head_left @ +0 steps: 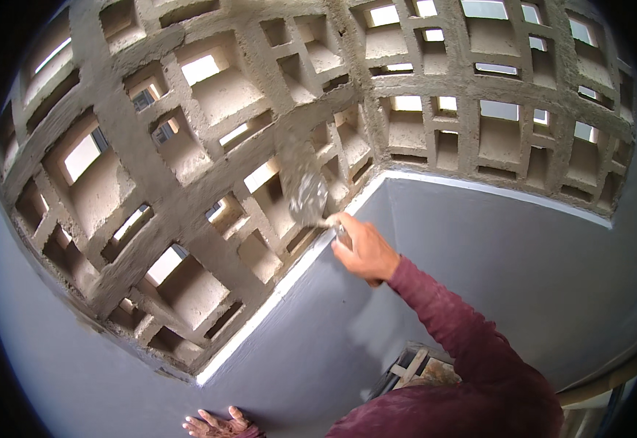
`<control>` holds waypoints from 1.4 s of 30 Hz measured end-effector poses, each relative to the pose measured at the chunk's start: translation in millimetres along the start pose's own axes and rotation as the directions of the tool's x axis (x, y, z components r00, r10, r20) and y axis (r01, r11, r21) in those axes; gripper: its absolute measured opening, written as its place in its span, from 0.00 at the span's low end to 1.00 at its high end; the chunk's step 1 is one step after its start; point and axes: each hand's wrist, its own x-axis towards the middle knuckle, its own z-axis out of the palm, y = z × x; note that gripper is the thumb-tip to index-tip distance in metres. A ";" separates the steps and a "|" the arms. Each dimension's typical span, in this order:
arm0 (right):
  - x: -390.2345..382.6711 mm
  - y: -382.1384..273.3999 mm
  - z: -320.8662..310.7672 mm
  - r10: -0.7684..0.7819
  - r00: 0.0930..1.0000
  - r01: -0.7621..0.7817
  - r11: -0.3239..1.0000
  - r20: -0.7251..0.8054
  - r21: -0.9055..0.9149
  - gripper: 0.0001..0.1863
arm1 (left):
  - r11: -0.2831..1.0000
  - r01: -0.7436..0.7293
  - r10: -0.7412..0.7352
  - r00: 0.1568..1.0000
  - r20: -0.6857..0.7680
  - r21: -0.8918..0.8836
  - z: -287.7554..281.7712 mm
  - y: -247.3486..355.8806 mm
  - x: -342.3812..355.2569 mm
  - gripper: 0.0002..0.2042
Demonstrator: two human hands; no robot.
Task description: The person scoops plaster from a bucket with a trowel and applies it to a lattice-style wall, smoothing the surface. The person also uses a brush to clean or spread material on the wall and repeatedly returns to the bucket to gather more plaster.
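My right hand point(366, 250) is closed around the handle of a small trowel point(309, 198), reaching up from a maroon sleeve. The trowel's shiny blade, smeared by motion, is against or just in front of the rough cement lattice screen point(180, 197). Damp-looking cement shows on the lattice bars around the blade. Low on the left, my left hand point(216, 423) lies flat with fingers spread on the smooth grey wall point(289, 343); its wrist runs off the lower edge.
The lattice meets at a corner and has square and slot-shaped openings with daylight behind. A white ledge point(275, 301) runs under it along both walls. Below my right arm, partly hidden, stands a dark-framed thing with a pale crosspiece point(410, 367). A curved tan edge point(603, 385) lies at lower right.
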 end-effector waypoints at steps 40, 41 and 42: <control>0.4 -37.0 28.6 0.118 0.988 -0.114 0.992 -0.101 0.047 0.15 | 0.993 0.031 -0.027 0.999 0.036 -0.114 6.0 4.1 -5.4 0.32; -6.5 -47.1 40.3 0.076 0.996 -0.075 0.996 -0.036 0.045 0.15 | 0.994 0.038 -0.034 0.999 0.042 -0.101 5.1 1.9 -7.9 0.33; -14.1 -55.5 51.0 0.031 0.999 -0.033 0.998 0.037 0.052 0.15 | 0.996 0.047 -0.043 0.998 0.051 -0.079 1.3 -2.6 -13.5 0.33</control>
